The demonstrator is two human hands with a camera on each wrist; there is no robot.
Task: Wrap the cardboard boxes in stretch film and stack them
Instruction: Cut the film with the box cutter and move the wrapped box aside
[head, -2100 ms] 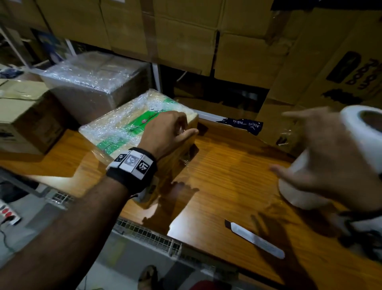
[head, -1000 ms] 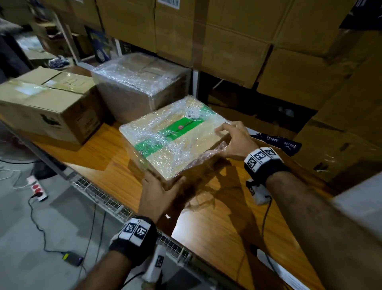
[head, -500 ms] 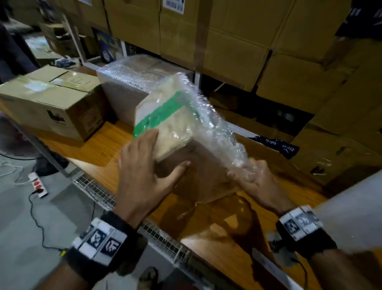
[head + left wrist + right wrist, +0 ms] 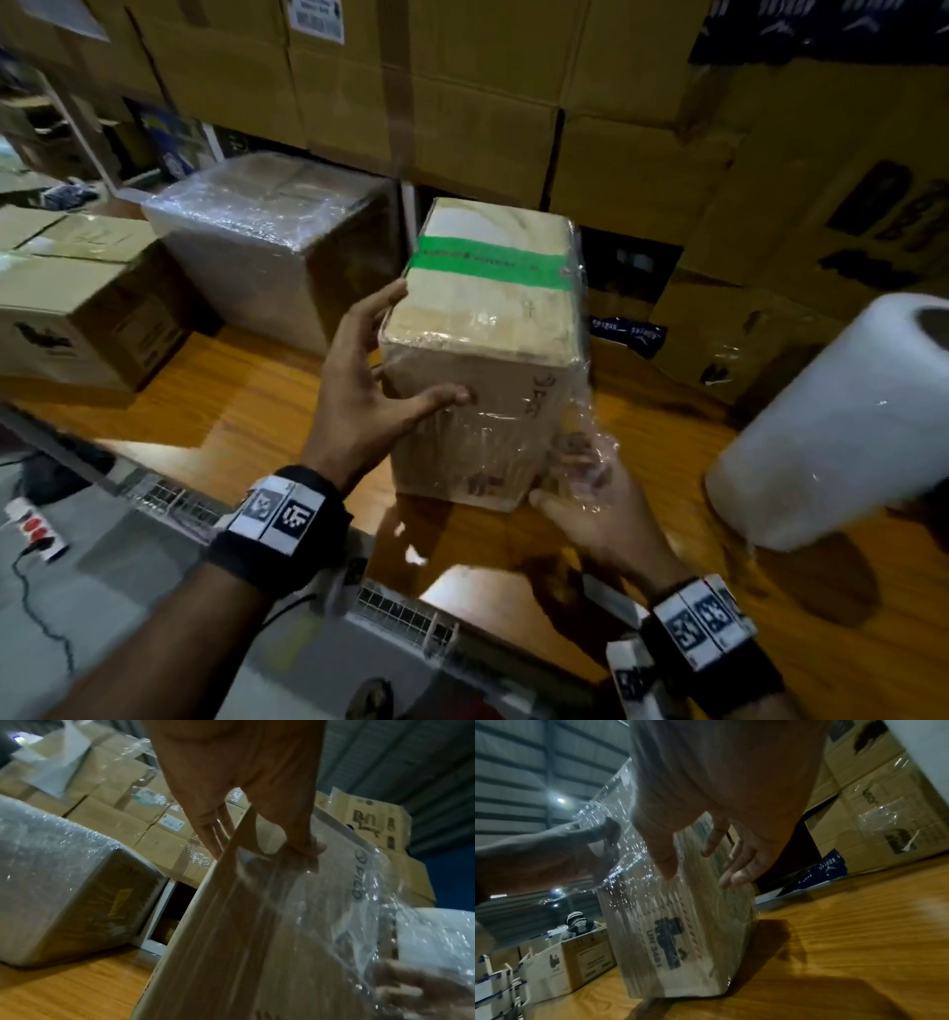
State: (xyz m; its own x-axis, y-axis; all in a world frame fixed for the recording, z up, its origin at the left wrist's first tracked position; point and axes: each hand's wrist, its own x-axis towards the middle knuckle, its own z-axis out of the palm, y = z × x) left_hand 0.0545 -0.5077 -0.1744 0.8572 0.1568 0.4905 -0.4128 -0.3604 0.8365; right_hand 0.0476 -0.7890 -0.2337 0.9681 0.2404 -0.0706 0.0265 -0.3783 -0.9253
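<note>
A small cardboard box (image 4: 488, 329) with a green tape band stands on end at the middle of the wooden table (image 4: 231, 401), partly covered in clear stretch film. My left hand (image 4: 416, 349) grips its left vertical edge, fingers along the side and thumb across the front face (image 4: 257, 833). At the lower right corner, my right hand (image 4: 580, 478) holds the box under a loose flap of film, thumb on the front and fingers on the side (image 4: 700, 874). The white film roll (image 4: 832, 421) stands apart at the right. Whether the box rests fully on the table is unclear.
A large film-wrapped box (image 4: 267, 236) sits behind on the left, with an unwrapped carton (image 4: 77, 298) beside it. Stacked cartons (image 4: 462, 103) wall off the back. A pale cutter (image 4: 611, 601) lies by my right wrist. The table's front edge has a wire rack (image 4: 400, 616).
The box went from lying flat to standing on end. My right hand left the film roll, took the box's far edge, then dropped to the lower right corner; my left hand shifted to the left edge.
</note>
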